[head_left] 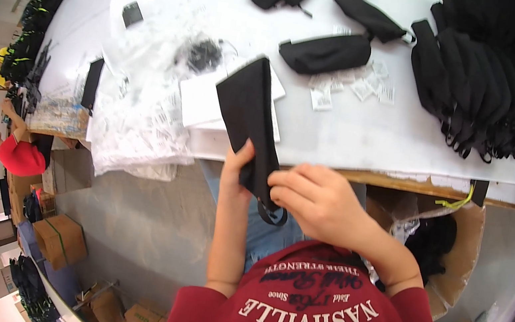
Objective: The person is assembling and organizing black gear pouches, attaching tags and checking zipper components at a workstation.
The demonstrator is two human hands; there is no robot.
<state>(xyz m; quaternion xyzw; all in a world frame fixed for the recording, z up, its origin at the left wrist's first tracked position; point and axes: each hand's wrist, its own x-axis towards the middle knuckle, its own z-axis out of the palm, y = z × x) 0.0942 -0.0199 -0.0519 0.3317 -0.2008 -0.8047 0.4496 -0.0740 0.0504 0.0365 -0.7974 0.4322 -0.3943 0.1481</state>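
Note:
A flat black fabric pouch [245,108] is held up over the table's front edge, tilted with its upper end leaning left. My left hand [239,170] grips its lower part, thumb across the front and the other fingers hidden behind. At the pouch's lower right edge, the fingers of my right hand [314,195] are pinched together on the fabric. A small black strap loop [273,217] hangs from the bottom end, just below those fingertips. Beyond it, another black pouch [325,54] lies beside several small clear packets [362,86].
Stacked black pouches [474,87] cover the table's right side. Clear plastic bags [142,122] spill over the front edge at left, beside white sheets [203,102]. An opened cardboard box [462,261] stands below the table at right. A person in red [19,155] is far left.

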